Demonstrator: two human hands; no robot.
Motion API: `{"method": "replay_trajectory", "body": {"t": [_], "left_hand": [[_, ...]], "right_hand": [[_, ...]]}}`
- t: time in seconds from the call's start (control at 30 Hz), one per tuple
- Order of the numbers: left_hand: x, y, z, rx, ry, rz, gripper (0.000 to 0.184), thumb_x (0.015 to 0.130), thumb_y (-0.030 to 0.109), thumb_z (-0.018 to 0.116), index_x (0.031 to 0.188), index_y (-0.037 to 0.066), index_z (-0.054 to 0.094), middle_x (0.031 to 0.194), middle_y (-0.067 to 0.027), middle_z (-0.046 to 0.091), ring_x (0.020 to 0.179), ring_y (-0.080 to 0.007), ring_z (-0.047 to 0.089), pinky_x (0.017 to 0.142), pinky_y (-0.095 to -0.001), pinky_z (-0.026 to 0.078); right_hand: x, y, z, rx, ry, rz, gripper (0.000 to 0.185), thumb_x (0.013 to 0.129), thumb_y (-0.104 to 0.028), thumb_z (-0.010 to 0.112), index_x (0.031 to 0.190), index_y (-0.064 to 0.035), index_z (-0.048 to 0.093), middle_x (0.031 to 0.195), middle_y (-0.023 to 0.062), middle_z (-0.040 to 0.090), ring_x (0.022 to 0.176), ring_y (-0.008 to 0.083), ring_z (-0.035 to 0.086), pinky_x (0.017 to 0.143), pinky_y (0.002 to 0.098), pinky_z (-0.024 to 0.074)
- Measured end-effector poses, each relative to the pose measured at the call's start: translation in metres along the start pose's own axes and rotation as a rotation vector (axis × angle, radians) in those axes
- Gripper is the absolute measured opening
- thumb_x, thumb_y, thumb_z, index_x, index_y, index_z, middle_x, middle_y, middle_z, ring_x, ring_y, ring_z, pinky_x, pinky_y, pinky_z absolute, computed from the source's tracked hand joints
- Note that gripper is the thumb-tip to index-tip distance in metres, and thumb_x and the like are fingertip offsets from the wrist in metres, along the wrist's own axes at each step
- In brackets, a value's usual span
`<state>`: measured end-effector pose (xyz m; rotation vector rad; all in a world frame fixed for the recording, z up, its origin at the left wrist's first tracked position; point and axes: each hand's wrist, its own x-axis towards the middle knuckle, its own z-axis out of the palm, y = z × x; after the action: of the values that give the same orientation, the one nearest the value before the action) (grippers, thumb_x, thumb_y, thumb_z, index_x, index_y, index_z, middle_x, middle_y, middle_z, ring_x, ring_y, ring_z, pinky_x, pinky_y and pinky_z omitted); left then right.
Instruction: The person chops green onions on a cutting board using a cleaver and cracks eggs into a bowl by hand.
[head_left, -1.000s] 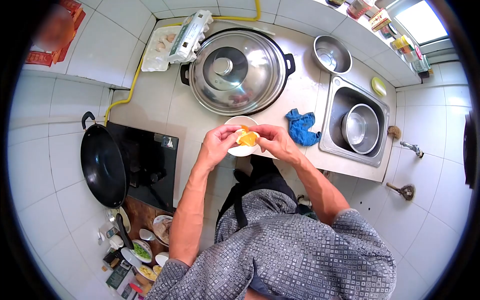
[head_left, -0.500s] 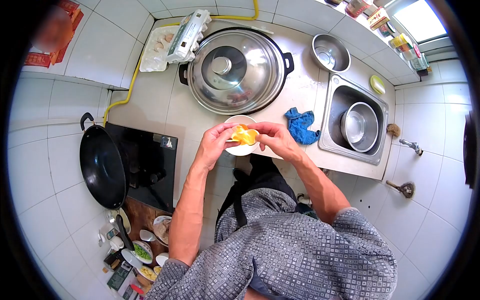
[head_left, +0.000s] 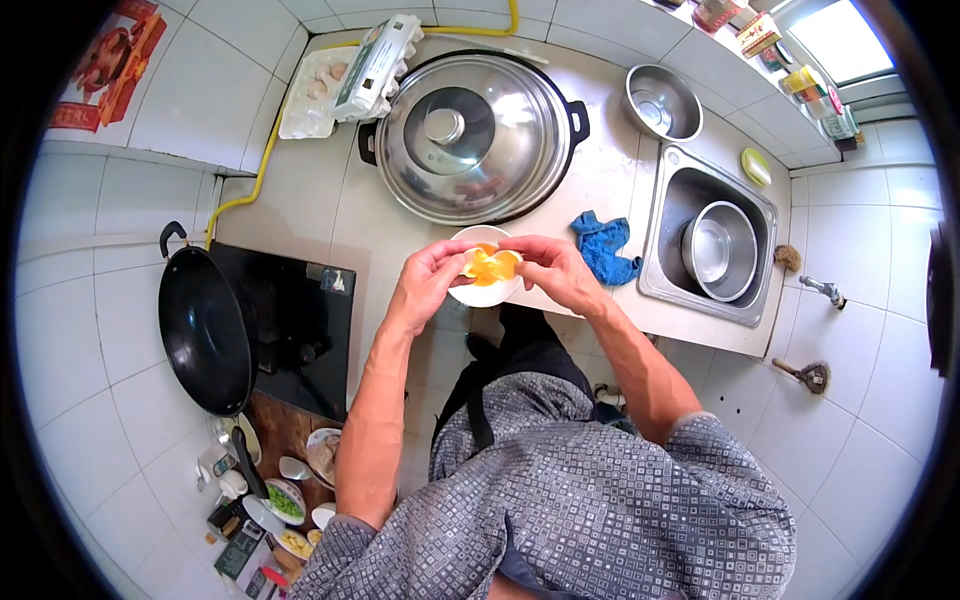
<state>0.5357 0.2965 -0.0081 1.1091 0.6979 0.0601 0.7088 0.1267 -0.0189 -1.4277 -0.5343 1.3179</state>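
Note:
Over a white bowl (head_left: 490, 298) at the counter's front edge, my left hand (head_left: 424, 282) and my right hand (head_left: 556, 272) pinch a cracked egg from either side. Each hand appears to grip one half of the eggshell (head_left: 510, 263), pulled apart at the crack. Orange-yellow egg (head_left: 487, 274) shows between the halves and over the bowl. How much of it lies in the bowl I cannot tell, since the fingers and shell cover part of it.
Behind the bowl stands a large lidded pan (head_left: 470, 140), with egg cartons (head_left: 375, 70) to its left. A blue cloth (head_left: 604, 248) lies right of my hands, beside the sink (head_left: 655, 280). At left, a black wok (head_left: 205, 330) leans by the cooktop (head_left: 315, 340).
The hands and eggshell have shifted very slightly right. The shell halves look a little more parted, with more yellow egg showing over the bowl.

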Motion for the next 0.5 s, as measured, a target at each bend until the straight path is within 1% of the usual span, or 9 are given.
{"method": "replay_trajectory", "body": {"t": [0.1, 0.17, 0.3, 0.37, 0.4, 0.47, 0.5], "left_hand": [[0.001, -0.001, 0.0, 0.02, -0.002, 0.006, 0.029, 0.101, 0.012, 0.059, 0.125, -0.005, 0.062, 0.114, -0.0116, 0.069, 0.104, -0.0172, 0.068, 0.092, -0.0314, 0.058], [0.002, -0.002, 0.001, 0.038, -0.004, 0.007, 0.029, 0.101, 0.012, 0.059, 0.124, -0.005, 0.062, 0.113, -0.0114, 0.07, 0.103, -0.0167, 0.068, 0.092, -0.031, 0.057], [0.002, -0.005, 0.003, 0.075, 0.002, 0.042, 0.028, 0.1, 0.01, 0.061, 0.124, -0.003, 0.063, 0.112, -0.0102, 0.07, 0.102, -0.015, 0.068, 0.09, -0.0304, 0.056], [0.002, -0.007, 0.002, 0.084, 0.004, 0.044, 0.027, 0.1, 0.01, 0.061, 0.124, -0.003, 0.063, 0.113, -0.0099, 0.07, 0.101, -0.0147, 0.068, 0.09, -0.0304, 0.056], [0.002, -0.008, 0.002, 0.099, 0.009, 0.05, 0.027, 0.1, 0.01, 0.061, 0.124, -0.003, 0.064, 0.113, -0.0095, 0.07, 0.101, -0.0144, 0.068, 0.09, -0.0303, 0.056], [0.002, -0.009, 0.002, 0.114, 0.013, 0.055, 0.027, 0.1, 0.01, 0.061, 0.123, -0.003, 0.064, 0.113, -0.0092, 0.07, 0.101, -0.0142, 0.068, 0.09, -0.0301, 0.056], [0.002, -0.009, 0.002, 0.119, 0.017, 0.055, 0.027, 0.1, 0.01, 0.061, 0.123, -0.003, 0.064, 0.112, -0.0094, 0.071, 0.101, -0.0143, 0.068, 0.09, -0.0301, 0.056]], "right_hand": [[0.001, 0.002, -0.001, -0.004, 0.015, -0.048, 0.04, 0.088, -0.004, 0.06, 0.127, -0.0006, 0.067, 0.105, 0.0048, 0.071, 0.083, 0.0094, 0.061, 0.075, 0.0246, 0.0517], [0.001, 0.004, -0.003, -0.1, 0.04, -0.072, 0.041, 0.087, -0.002, 0.059, 0.127, 0.0008, 0.066, 0.107, 0.0041, 0.071, 0.085, 0.0089, 0.062, 0.078, 0.024, 0.0514], [0.001, 0.01, -0.004, -0.183, 0.082, -0.114, 0.043, 0.085, -0.001, 0.058, 0.127, 0.0007, 0.066, 0.107, 0.0047, 0.071, 0.086, 0.0093, 0.062, 0.08, 0.0241, 0.0519], [-0.001, 0.006, -0.003, -0.309, 0.126, -0.108, 0.043, 0.084, -0.004, 0.059, 0.126, -0.0003, 0.067, 0.111, 0.0135, 0.072, 0.094, 0.0166, 0.068, 0.083, 0.0297, 0.0558], [-0.002, 0.006, -0.002, -0.308, 0.127, -0.108, 0.043, 0.084, -0.004, 0.059, 0.126, -0.0003, 0.067, 0.111, 0.0135, 0.072, 0.094, 0.0166, 0.068, 0.083, 0.0297, 0.0558], [-0.004, 0.007, -0.001, -0.351, 0.171, -0.175, 0.043, 0.084, -0.002, 0.059, 0.126, -0.0015, 0.067, 0.119, 0.014, 0.071, 0.099, 0.0202, 0.069, 0.084, 0.0313, 0.0572], [-0.004, 0.007, -0.001, -0.351, 0.172, -0.174, 0.043, 0.084, -0.002, 0.059, 0.126, -0.0015, 0.067, 0.119, 0.014, 0.071, 0.099, 0.0202, 0.069, 0.084, 0.0313, 0.0572]]}}
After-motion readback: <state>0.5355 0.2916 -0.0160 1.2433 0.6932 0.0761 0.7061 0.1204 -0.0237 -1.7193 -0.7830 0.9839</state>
